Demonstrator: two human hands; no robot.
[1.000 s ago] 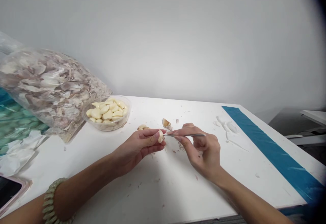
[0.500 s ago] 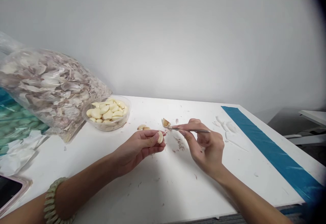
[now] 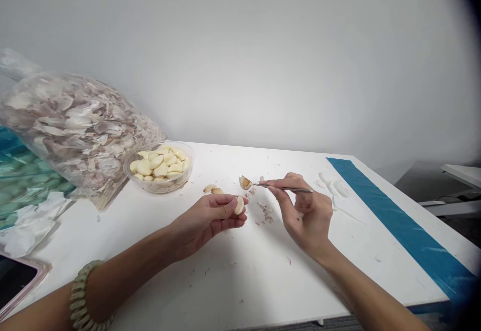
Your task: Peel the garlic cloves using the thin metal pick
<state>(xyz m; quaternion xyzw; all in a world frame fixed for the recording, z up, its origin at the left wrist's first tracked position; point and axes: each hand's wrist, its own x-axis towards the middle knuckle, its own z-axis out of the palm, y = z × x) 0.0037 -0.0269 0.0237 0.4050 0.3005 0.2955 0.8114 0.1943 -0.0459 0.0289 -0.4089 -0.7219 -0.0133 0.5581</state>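
since the earlier frame the right hand (image 3: 304,215) has lifted toward the far edge of the white table (image 3: 259,291), drawing the steel pick (image 3: 287,187) away from the clove held in the left hand (image 3: 206,215). step, as judged: skinning garlic cloves one by one, with the held clove well along, since it looks mostly bare. next move, as judged: the clove needs turning to expose any skin left, and the pick tip needs bringing back under it with a light touch, as the flesh looks easily scored.

layout: a large clear plastic bag of papery garlic skins (image 3: 71,135) slumps at the far left corner of the table. blue tape (image 3: 398,220) runs along the right edge. a clear plastic tub (image 3: 176,185) near the far edge holds a heap of peeled garlic cloves (image 3: 160,169). a phone in a pink case (image 3: 15,281) sits at the near left corner.

left hand: curled, thumb and fingers grasping the pale clove (image 3: 239,205) at the fingertips. right hand: thumb and forefinger pinch the pick like a pen, its tip just beside a part-skinned clove (image 3: 245,182) on the table; contact cannot be told. fine skin scraps (image 3: 266,212) lie below.
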